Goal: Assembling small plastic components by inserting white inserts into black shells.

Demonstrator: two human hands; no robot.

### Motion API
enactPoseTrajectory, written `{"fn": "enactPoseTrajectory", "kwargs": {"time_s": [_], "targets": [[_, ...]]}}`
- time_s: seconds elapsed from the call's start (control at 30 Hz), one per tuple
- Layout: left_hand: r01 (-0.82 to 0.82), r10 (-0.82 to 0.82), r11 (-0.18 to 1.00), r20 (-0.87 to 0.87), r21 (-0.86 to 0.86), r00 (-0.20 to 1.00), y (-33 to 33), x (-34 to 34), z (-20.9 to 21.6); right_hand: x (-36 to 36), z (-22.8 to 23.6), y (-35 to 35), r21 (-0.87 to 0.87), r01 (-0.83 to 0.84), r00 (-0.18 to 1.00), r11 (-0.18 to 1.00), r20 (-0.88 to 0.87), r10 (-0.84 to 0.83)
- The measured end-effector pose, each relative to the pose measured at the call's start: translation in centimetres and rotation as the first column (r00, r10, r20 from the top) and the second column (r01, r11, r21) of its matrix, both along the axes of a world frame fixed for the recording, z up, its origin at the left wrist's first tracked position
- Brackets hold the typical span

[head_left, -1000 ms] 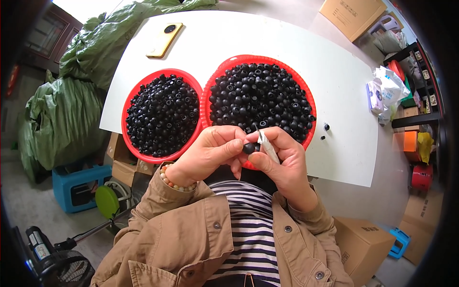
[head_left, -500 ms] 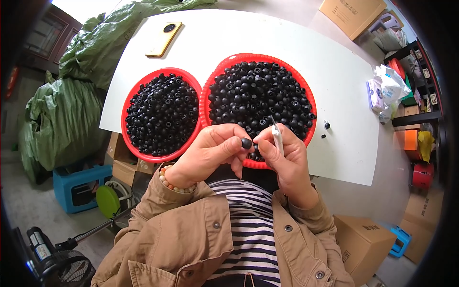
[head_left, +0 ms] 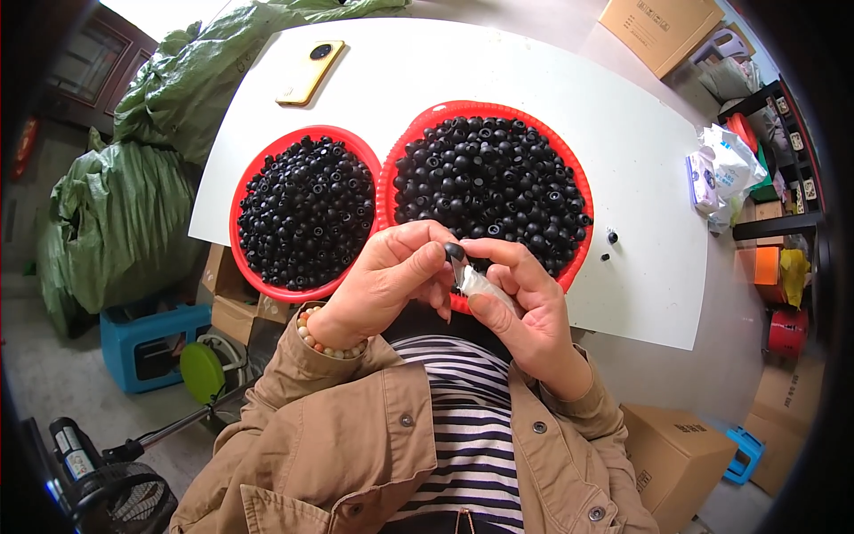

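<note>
My left hand pinches a small round black cap between thumb and fingertips, over the near edge of the right-hand basin. In my right hand is a small knife, its handle wrapped in white. Its thin blade points up and left, against or just beside the cap; exact contact is hard to tell. My right forefinger reaches close to the cap. Beyond my hands stands a red basin heaped with black caps. Left of it is a second red basin, full of smaller-looking black pieces.
Both basins rest on a white table. A yellow phone lies at the far left. Two loose black pieces sit right of the basins. Plastic packs are at the right edge; a cardboard box stands low right.
The knife has swung from pointing up and away to pointing left at the cap. My right hand has turned with it; the left still holds the cap, slightly raised.
</note>
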State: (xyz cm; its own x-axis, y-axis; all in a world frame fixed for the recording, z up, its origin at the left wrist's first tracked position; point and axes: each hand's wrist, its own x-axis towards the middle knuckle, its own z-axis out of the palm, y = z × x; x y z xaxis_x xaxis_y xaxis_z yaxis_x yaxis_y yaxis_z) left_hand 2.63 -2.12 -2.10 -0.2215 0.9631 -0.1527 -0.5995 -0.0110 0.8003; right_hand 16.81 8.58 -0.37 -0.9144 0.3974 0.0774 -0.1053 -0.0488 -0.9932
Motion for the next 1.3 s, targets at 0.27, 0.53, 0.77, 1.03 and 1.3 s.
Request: {"fn": "enactPoseTrajectory", "kwargs": {"time_s": [0.27,0.53,0.77,1.03,1.3], "targets": [[0.002,-0.002,1.0,0.017,-0.013,1.0,0.0,0.1,0.0,0.1,0.0,0.2,0.002,-0.003,1.0,1.0,0.013,0.003],[0.049,-0.049,0.999,-0.005,-0.009,0.999,0.0,-0.1,-0.4,-0.1,0.0,0.3,-0.061,-0.014,1.0,0.998,-0.008,0.014],[0.033,-0.032,0.999,0.082,-0.01,0.996,0.2,0.3,0.2,0.0,-0.7,0.2,-0.115,0.023,0.999,0.993,-0.02,-0.026],[0.029,-0.026,0.998,0.055,-0.048,0.998,0.2,0.2,0.2,0.1,-0.2,0.3,0.002,0.004,1.0,1.0,0.03,-0.004],[0.017,-0.016,0.999,0.019,-0.042,1.0,0.3,0.1,0.0,0.0,0.3,0.2,-0.046,-0.002,1.0,0.999,0.028,0.003]]}}
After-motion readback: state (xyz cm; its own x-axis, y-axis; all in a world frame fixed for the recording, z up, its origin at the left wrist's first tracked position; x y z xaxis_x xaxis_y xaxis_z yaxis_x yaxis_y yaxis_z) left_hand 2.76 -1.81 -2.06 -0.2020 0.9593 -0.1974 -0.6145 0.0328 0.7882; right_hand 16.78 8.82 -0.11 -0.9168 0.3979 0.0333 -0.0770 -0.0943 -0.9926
